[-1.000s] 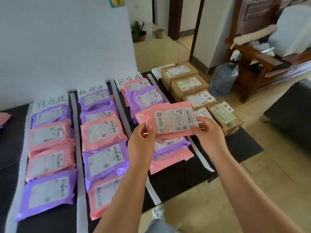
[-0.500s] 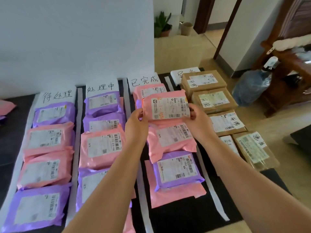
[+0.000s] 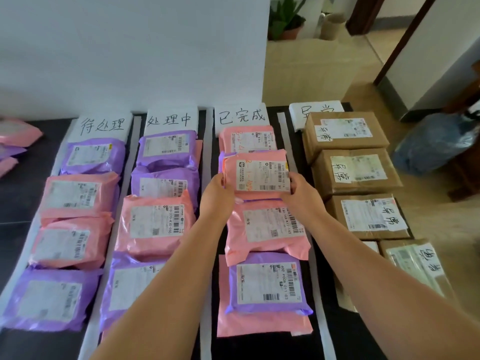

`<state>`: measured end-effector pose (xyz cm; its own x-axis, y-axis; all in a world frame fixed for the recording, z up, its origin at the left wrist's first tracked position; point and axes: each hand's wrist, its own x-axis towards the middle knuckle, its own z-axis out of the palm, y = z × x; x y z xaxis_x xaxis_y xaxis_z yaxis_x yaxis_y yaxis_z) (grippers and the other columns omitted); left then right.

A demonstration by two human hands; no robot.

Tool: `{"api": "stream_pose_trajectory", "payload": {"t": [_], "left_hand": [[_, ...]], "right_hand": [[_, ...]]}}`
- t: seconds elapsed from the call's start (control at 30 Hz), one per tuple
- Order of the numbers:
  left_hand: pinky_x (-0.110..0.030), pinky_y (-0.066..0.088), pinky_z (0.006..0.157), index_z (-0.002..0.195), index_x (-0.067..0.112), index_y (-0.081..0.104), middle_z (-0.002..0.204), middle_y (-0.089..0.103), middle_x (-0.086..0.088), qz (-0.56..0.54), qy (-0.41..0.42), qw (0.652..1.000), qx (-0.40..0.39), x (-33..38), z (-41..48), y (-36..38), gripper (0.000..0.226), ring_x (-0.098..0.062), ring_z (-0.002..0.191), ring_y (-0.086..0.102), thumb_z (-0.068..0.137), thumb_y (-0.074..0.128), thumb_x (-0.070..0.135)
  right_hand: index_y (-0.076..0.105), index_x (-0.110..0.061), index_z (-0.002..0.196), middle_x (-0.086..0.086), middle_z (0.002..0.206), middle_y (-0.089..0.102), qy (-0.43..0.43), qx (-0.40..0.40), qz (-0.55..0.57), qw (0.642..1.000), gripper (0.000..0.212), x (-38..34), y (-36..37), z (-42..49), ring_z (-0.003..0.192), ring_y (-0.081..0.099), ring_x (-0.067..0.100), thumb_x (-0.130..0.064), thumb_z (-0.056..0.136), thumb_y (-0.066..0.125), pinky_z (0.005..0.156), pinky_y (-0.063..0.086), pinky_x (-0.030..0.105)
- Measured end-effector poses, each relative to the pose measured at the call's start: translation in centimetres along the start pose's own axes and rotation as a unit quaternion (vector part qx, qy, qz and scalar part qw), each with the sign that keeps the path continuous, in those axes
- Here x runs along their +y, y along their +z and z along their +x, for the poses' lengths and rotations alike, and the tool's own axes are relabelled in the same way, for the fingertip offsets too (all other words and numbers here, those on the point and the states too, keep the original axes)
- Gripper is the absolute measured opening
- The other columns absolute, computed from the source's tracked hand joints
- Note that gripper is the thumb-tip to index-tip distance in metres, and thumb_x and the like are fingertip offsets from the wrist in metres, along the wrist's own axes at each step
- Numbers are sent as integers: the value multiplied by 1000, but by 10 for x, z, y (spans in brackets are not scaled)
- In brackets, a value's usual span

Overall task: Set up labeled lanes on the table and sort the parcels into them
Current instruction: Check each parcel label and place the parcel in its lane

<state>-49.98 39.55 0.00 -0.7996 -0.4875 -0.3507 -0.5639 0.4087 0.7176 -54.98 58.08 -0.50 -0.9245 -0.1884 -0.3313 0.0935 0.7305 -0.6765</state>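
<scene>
A pink parcel (image 3: 255, 170) with a white shipping label lies in the third lane, over a purple one. My left hand (image 3: 217, 194) grips its left edge and my right hand (image 3: 302, 192) grips its right edge. White paper signs head the lanes: first sign (image 3: 102, 124), second sign (image 3: 170, 119), third sign (image 3: 241, 116), fourth sign (image 3: 315, 110). White strips (image 3: 206, 178) divide the black table (image 3: 26, 162) into lanes. Pink and purple parcels fill the first three lanes; brown cardboard boxes (image 3: 345, 133) fill the fourth.
More pink and purple parcels (image 3: 15, 141) lie at the table's far left. A white wall stands behind the signs. Right of the table a blue water bottle (image 3: 436, 144) and dark wooden furniture stand on the floor. A potted plant (image 3: 285, 22) sits far back.
Both hands carried the pink parcel from in front of me away toward the far part of the third lane and lowered it onto the parcels there. The camera tilted left and down.
</scene>
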Motion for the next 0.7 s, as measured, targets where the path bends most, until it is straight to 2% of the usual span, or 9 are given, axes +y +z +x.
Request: {"api": "stream_pose_trajectory", "payload": {"t": [0.1,0.23,0.33,0.43,0.6,0.7], "left_hand": [[-39,50,80,123,11,52,112,64,-8,35,-4,999,-25,-3,-2,4,27,-32,100,62,101,40,21],[-45,52,88,135,12,41,123,60,-10,44,-8,998,-44,-4,-6,1,38,-33,105,61,97,44,17],[-46,48,96,146,14,30,137,52,-13,39,-3,999,-32,-2,-13,-4,50,-36,120,55,99,44,23],[-50,48,96,148,17,30,138,50,-10,52,32,998,-20,-1,-22,-10,53,-34,122,52,98,46,26],[-54,44,100,151,24,25,139,48,-8,86,112,990,-24,-9,-43,-15,60,-31,123,49,97,51,25],[-51,40,106,155,25,20,146,43,-6,96,137,986,-25,-19,-65,-20,63,-30,129,45,99,49,23]], "right_hand": [[40,-25,142,-3,115,64,2,-12,-4,1000,46,2,2,0,83,61,10,-22,97,52,61,49,28],[41,-25,140,-2,116,64,-4,-7,-6,1000,45,-2,-1,-4,90,61,14,-25,97,53,72,56,35],[42,-23,141,1,128,61,-10,11,-13,1000,46,-3,-4,-12,104,60,18,-25,97,56,72,50,30],[42,-20,144,1,135,57,-7,32,-20,999,47,-5,-5,-24,117,57,20,-21,98,57,70,39,24],[46,-26,141,-2,134,57,-29,76,-14,997,47,-14,8,-53,116,59,20,-21,96,57,79,48,31],[44,-23,145,2,140,52,-26,72,-23,997,49,-19,21,-75,120,55,20,-23,97,57,84,44,29]]}}
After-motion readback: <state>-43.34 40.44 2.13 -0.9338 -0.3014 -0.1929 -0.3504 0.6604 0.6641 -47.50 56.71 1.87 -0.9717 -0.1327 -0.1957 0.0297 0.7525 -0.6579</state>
